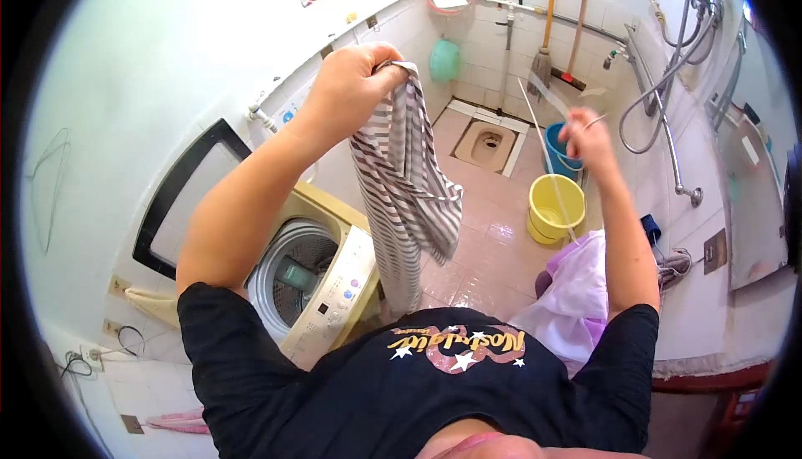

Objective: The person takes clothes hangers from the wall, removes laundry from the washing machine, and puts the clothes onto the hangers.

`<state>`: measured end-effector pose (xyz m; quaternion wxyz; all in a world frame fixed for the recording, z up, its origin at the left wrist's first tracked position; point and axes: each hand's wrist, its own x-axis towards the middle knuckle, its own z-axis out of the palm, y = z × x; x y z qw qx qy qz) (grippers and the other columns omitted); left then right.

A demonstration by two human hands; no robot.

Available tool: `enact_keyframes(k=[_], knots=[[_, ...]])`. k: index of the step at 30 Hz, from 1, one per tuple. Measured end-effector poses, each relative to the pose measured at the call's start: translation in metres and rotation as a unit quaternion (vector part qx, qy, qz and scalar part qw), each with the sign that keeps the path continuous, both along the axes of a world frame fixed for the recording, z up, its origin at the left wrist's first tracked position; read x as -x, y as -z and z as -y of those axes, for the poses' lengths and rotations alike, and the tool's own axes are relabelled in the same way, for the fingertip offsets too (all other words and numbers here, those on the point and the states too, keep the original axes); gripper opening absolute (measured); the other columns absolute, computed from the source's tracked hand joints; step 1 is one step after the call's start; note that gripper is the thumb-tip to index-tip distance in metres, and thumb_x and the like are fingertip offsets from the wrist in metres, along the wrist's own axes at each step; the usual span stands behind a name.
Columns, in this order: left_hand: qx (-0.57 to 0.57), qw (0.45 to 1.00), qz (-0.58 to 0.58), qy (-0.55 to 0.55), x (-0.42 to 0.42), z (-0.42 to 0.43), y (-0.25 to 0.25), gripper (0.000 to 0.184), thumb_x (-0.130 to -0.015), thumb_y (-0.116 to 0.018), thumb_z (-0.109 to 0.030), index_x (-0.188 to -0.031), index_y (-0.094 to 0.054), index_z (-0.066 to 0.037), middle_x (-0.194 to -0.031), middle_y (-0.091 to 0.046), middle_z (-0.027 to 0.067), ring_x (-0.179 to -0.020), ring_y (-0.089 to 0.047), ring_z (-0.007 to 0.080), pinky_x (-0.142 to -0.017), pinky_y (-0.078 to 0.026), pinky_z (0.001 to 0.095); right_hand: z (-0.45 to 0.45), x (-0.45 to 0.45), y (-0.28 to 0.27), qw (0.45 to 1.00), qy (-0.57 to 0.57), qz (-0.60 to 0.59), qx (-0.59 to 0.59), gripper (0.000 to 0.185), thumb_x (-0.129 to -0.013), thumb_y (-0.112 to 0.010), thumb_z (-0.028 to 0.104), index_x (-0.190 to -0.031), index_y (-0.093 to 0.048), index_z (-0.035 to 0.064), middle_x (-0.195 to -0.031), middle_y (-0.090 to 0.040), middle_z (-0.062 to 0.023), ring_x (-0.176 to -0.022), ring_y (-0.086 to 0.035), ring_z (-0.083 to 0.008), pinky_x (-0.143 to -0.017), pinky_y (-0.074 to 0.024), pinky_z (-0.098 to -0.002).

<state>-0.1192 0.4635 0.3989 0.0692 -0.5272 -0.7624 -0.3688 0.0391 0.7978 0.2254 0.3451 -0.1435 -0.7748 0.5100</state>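
My left hand (366, 79) is raised and closed around the top of a grey, white and brown striped garment (399, 183). The cloth hangs down in folds beside the washing machine. Out to the right, my right hand (589, 135) is closed on a thin white clothes hanger (532, 112), partly blurred by motion. The hanger's long bar slants down past the buckets. Below my right forearm is a white and lilac cloth (576, 296), partly hidden by the arm.
An open top-loading washing machine (351, 279) stands at left. A yellow bucket (558, 208) and a blue bucket (561, 146) are on the wet tiled floor. Beyond are a squat toilet (487, 143) and a mop (543, 62). A shower hose (660, 116) hangs on the right wall.
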Motion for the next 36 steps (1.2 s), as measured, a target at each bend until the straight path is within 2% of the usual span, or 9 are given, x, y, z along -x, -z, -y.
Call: enact_keyframes(k=[3, 5, 8, 11, 15, 17, 26, 33, 36], knots=[[0.010, 1.000, -0.018, -0.010, -0.001, -0.006, 0.003, 0.016, -0.083, -0.055, -0.012, -0.085, -0.062, 0.002, -0.070, -0.059, 0.0024, -0.066, -0.050, 0.0077, -0.063, -0.042, 0.0226, 0.040, -0.028, -0.097, 0.904, -0.123, -0.345, 0.220, 0.023, -0.091, -0.048, 0.018, -0.111, -0.052, 0.0062, -0.087, -0.060, -0.0059, -0.050, -0.046, -0.0098, -0.046, -0.0368, -0.0231], [0.011, 1.000, 0.002, 0.001, 0.003, -0.011, 0.009, 0.017, -0.083, -0.055, -0.014, -0.086, -0.061, 0.002, -0.069, -0.058, 0.0022, -0.066, -0.051, 0.0083, -0.063, -0.042, 0.0234, 0.065, -0.037, -0.127, 0.801, -0.349, -0.451, 0.181, 0.029, -0.093, -0.046, 0.023, -0.116, -0.049, 0.0057, -0.087, -0.059, -0.0068, -0.047, -0.042, -0.0086, -0.045, -0.0344, -0.0204], [-0.003, 1.000, 0.020, 0.018, 0.006, -0.021, 0.014, 0.018, -0.083, -0.055, -0.015, -0.088, -0.060, 0.002, -0.070, -0.058, 0.0014, -0.066, -0.050, 0.0076, -0.063, -0.042, 0.0235, 0.110, -0.027, -0.146, 0.747, -0.484, -0.443, 0.106, 0.033, -0.094, -0.044, 0.027, -0.119, -0.048, 0.0064, -0.087, -0.058, -0.0078, -0.045, -0.037, -0.0080, -0.042, -0.0323, -0.0204], [0.008, 0.998, 0.056, -0.008, 0.010, -0.031, 0.016, 0.018, -0.083, -0.055, -0.016, -0.088, -0.060, 0.001, -0.072, -0.058, 0.0004, -0.065, -0.050, 0.0070, -0.062, -0.042, 0.0226, 0.153, -0.006, -0.141, 0.793, -0.414, -0.437, 0.091, 0.030, -0.094, -0.045, 0.022, -0.118, -0.048, 0.0048, -0.078, -0.060, -0.0129, -0.046, -0.042, -0.0075, -0.040, -0.0319, -0.0177], [-0.083, 0.961, 0.262, 0.024, 0.039, -0.030, 0.016, 0.017, -0.084, -0.055, -0.017, -0.087, -0.061, -0.001, -0.073, -0.060, 0.0008, -0.064, -0.053, 0.0071, -0.061, -0.044, 0.0201, 0.154, 0.015, -0.106, 0.843, -0.437, -0.276, 0.147, 0.021, -0.093, -0.047, 0.016, -0.109, -0.053, 0.0040, -0.077, -0.059, -0.0106, -0.047, -0.041, -0.0055, -0.042, -0.0322, -0.0170], [-0.122, 0.943, 0.309, 0.024, 0.052, -0.019, 0.011, 0.017, -0.084, -0.055, -0.018, -0.089, -0.060, -0.002, -0.070, -0.059, 0.0020, -0.052, -0.055, 0.0092, -0.044, -0.043, 0.0224, 0.158, 0.029, -0.075, 0.884, -0.376, -0.184, 0.208, 0.021, -0.092, -0.049, 0.016, -0.108, -0.054, 0.0036, -0.075, -0.059, -0.0077, -0.047, -0.040, -0.0042, -0.041, -0.0311, -0.0170], [-0.020, 0.989, 0.119, -0.084, 0.095, -0.010, 0.044, 0.019, -0.079, -0.054, -0.018, -0.076, -0.063, -0.002, -0.053, -0.055, 0.0042, -0.040, -0.053, 0.0115, -0.039, -0.041, 0.0239, 0.116, 0.010, -0.142, 0.945, -0.303, 0.119, 0.024, 0.019, -0.088, -0.050, 0.016, -0.099, -0.056, 0.0014, -0.064, -0.057, -0.0045, -0.039, -0.036, -0.0016, -0.035, -0.0251, -0.0160], [-0.039, 0.955, 0.291, -0.033, 0.091, -0.019, 0.053, 0.012, -0.075, -0.058, -0.012, -0.075, -0.062, -0.001, -0.051, -0.048, 0.0003, -0.039, -0.043, 0.0073, -0.036, -0.033, 0.0213, 0.093, 0.008, -0.162, 0.935, -0.251, 0.250, 0.023, 0.018, -0.087, -0.052, 0.015, -0.098, -0.057, 0.0015, -0.061, -0.057, -0.0035, -0.035, -0.034, -0.0018, -0.031, -0.0235, -0.0174], [-0.007, 0.995, 0.086, -0.057, 0.081, -0.028, 0.059, 0.018, -0.071, -0.057, -0.018, -0.075, -0.064, -0.001, -0.059, -0.057, 0.0099, -0.050, -0.054, 0.0187, -0.047, -0.042, 0.0305, 0.102, 0.014, -0.156, 0.932, -0.245, 0.266, -0.025, 0.018, -0.085, -0.051, 0.014, -0.096, -0.058, 0.0009, -0.062, -0.058, -0.0029, -0.037, -0.034, -0.0012, -0.033, -0.0245, -0.0172]])
